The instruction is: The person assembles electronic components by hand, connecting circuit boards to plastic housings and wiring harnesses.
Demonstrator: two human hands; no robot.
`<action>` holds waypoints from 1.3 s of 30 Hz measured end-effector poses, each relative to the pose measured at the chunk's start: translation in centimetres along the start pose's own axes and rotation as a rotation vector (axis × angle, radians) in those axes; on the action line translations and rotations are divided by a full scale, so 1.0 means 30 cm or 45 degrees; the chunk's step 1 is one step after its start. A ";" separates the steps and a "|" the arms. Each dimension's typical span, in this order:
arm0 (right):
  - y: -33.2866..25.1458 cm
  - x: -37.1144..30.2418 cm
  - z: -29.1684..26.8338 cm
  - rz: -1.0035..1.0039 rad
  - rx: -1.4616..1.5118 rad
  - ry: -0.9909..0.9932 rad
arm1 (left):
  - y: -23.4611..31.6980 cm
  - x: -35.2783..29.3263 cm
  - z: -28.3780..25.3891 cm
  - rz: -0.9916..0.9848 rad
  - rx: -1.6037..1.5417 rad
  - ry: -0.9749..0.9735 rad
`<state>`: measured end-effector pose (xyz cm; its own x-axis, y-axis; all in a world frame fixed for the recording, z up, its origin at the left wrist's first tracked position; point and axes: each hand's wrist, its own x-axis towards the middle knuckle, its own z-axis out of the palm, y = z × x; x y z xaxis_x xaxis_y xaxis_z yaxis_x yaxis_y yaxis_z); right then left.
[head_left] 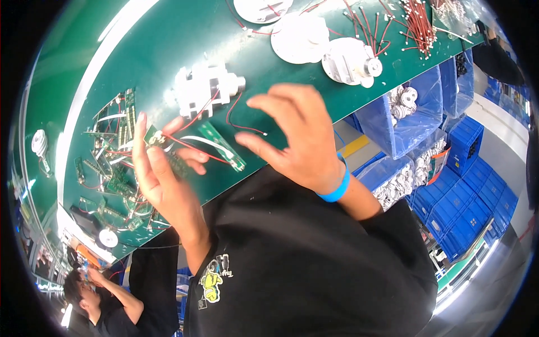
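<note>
My left hand (168,174) is closed around a small green circuit board (151,136), which its fingers partly cover. A red wire and a white ribbon cable (208,144) run from there toward a longer green circuit board (216,141) lying to the right, between my hands. With thumb and fingers spread, my right hand (297,135) hovers over the table edge and holds nothing. Just beyond my hands sits a white ribbed housing (205,87) with a metal end. Near my right fingertips lies a thin red and black wire (238,115) with a small white connector.
A heap of wired circuit boards (115,168) covers the left of the green table (247,62). White round housings (300,38) and red wire bundles (418,25) lie at the back. Lined blue bins (401,123) of white parts stand at right. Another person (106,297) works lower left.
</note>
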<state>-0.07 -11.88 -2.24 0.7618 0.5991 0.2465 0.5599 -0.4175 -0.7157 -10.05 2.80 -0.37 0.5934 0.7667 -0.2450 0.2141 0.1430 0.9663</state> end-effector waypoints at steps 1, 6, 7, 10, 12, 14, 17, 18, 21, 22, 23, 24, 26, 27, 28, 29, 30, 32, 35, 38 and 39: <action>0.021 -0.050 0.013 0.053 -0.043 -0.128 | -0.005 0.004 -0.001 0.012 0.022 -0.045; 0.073 -0.123 0.028 -0.086 0.066 -0.084 | -0.026 0.035 -0.055 0.088 -0.012 -0.107; 0.074 -0.118 0.023 -0.041 0.195 -0.018 | -0.035 0.038 -0.069 0.106 0.011 -0.083; 0.007 -0.097 -0.053 0.642 0.681 0.066 | -0.048 0.028 -0.070 0.133 -0.006 -0.075; 0.007 -0.069 -0.060 0.639 0.893 0.199 | -0.061 0.026 -0.074 0.152 -0.056 -0.137; -0.004 -0.015 -0.088 -0.001 0.288 0.282 | -0.057 0.015 -0.064 0.110 -0.119 -0.259; -0.020 0.057 -0.093 -0.511 -0.043 0.364 | -0.039 0.007 -0.060 0.067 -0.114 -0.393; -0.032 0.069 -0.091 -0.635 -0.143 0.357 | -0.025 0.003 -0.052 0.043 -0.109 -0.404; -0.040 0.088 -0.045 -0.559 0.004 0.271 | -0.019 0.008 -0.037 -0.020 -0.277 -0.446; -0.041 0.094 -0.030 -0.490 0.089 0.227 | -0.022 0.011 -0.033 -0.022 -0.283 -0.437; -0.070 0.079 -0.021 0.099 0.510 0.121 | -0.027 0.013 -0.029 -0.025 -0.326 -0.445; -0.069 0.082 -0.015 0.100 0.507 0.109 | -0.033 0.011 -0.025 -0.029 -0.370 -0.450; -0.060 0.088 -0.007 0.735 1.719 -0.051 | -0.041 0.008 -0.010 -0.105 -0.461 -0.433; -0.059 0.087 -0.004 0.746 1.716 -0.055 | -0.040 0.010 -0.003 -0.121 -0.494 -0.422; -0.060 0.085 -0.003 0.743 1.677 -0.087 | -0.037 0.010 0.004 -0.138 -0.526 -0.412; -0.062 0.082 -0.003 0.739 1.639 -0.118 | -0.031 0.006 0.009 -0.139 -0.480 -0.372; -0.065 0.077 -0.006 0.737 1.599 -0.145 | -0.031 0.008 0.010 -0.152 -0.481 -0.375; -0.068 0.071 -0.008 0.775 1.636 -0.137 | -0.034 0.010 0.012 -0.055 -0.334 -0.327; -0.058 0.068 -0.003 0.718 1.536 -0.059 | -0.043 0.019 -0.004 0.021 -0.297 -0.388; -0.047 0.079 -0.014 0.791 1.600 -0.154 | -0.046 0.019 -0.018 0.027 -0.306 -0.413; -0.046 0.079 -0.013 0.771 1.526 -0.171 | -0.047 0.018 -0.022 0.006 -0.329 -0.429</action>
<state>1.10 -10.16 -0.41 0.7098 0.6252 -0.3245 -0.5295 0.1698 -0.8311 -10.55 3.43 -1.80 0.8234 0.5267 -0.2113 0.0344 0.3253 0.9450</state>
